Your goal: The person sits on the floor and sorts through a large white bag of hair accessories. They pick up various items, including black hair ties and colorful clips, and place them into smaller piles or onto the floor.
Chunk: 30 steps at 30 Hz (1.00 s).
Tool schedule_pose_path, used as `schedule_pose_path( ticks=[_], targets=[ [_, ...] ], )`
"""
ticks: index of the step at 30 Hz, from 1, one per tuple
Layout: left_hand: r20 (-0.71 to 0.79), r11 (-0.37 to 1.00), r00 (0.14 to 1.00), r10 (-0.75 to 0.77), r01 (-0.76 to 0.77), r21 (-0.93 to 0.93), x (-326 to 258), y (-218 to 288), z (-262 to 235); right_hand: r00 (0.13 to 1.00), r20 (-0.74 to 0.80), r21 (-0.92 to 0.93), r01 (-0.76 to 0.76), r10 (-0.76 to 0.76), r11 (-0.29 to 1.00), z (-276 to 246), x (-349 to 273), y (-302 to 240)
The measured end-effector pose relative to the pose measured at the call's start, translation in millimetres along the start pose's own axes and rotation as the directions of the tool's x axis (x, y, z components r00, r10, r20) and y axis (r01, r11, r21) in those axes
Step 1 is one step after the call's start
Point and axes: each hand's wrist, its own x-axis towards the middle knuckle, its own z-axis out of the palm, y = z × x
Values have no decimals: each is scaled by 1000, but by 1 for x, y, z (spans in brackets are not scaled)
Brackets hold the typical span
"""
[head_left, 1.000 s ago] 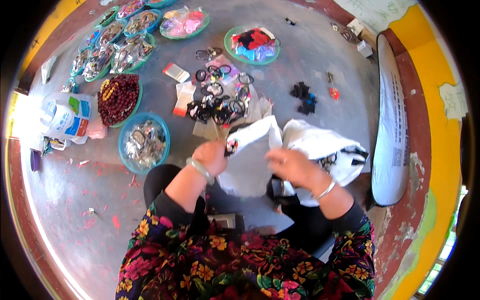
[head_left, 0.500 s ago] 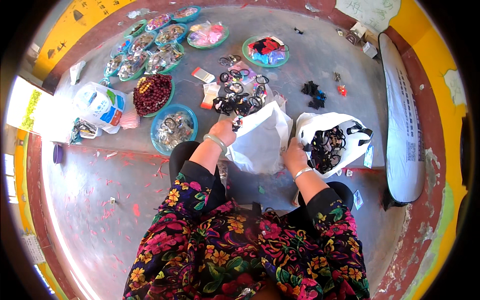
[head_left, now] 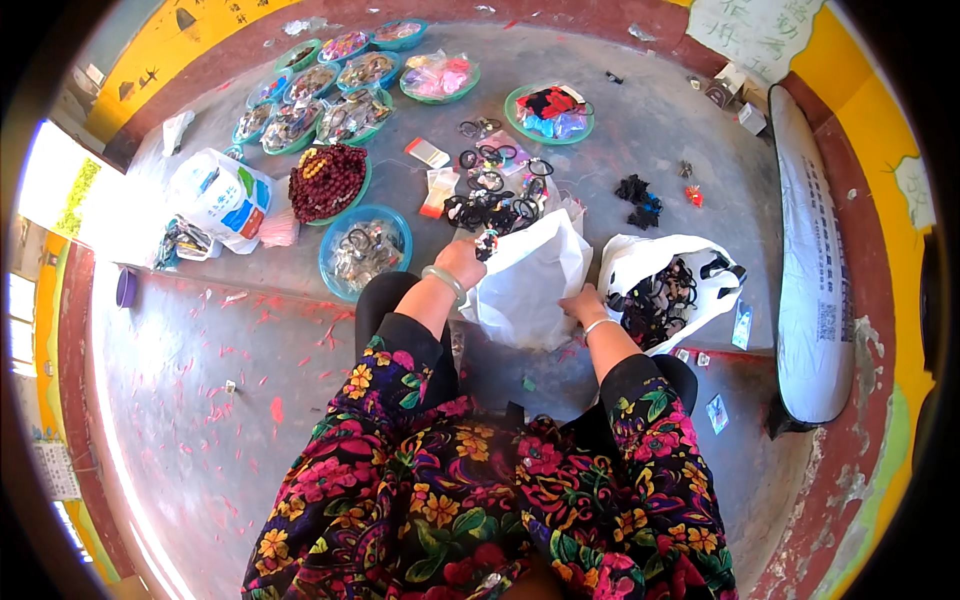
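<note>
A white plastic bag (head_left: 540, 290) stands open between my hands. My left hand (head_left: 460, 264), a bracelet at its wrist, is closed at the bag's left rim on a dark hair tie (head_left: 487, 244) with a small colourful ornament. My right hand (head_left: 583, 304) pinches the same bag's right edge. Right beside that hand, a second white bag (head_left: 690, 247) lies open, with many black hair ties (head_left: 662, 300) inside. Just beyond my left hand is a loose pile of black hair ties (head_left: 490, 209), some on clear plastic.
Left of my knee sits a blue basket (head_left: 340, 280) of packaged trinkets; behind it are dark red beads (head_left: 328, 182). Several more baskets stand farther back. A white bag (head_left: 222, 195) is at the left. A long silver-wrapped board (head_left: 808, 260) lies at the right. A floor step runs near my knees.
My right hand has moved slightly left, off the filled bag's edge and onto the middle bag's edge. The left hand stays at the rim with the hair tie. The whole view has shifted slightly.
</note>
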Motion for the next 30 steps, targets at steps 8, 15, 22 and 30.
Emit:
schedule_pose_path(
  ticks=[8, 15, 22, 30],
  targets=[
    [-416, 973, 880, -230, 220, -73, 12, -15, -12, 980, -196, 244, 28, 21, 969, -63, -4, 4],
    [-453, 999, 891, -26, 11, -36, 6, -6, 3, 949, -165, 34, 276, -267, 960, -47, -19, 23],
    [-71, 992, 994, 83, -89, -87, -3, 20, 50, 962, 248, 198, 68, -117, 978, -52, -29, -1],
    [-7, 967, 969, 245, -245, -65, 19, 41, 56, 830, 554, 525, -412, 68, 744, -76, -44, 6]
  ],
)
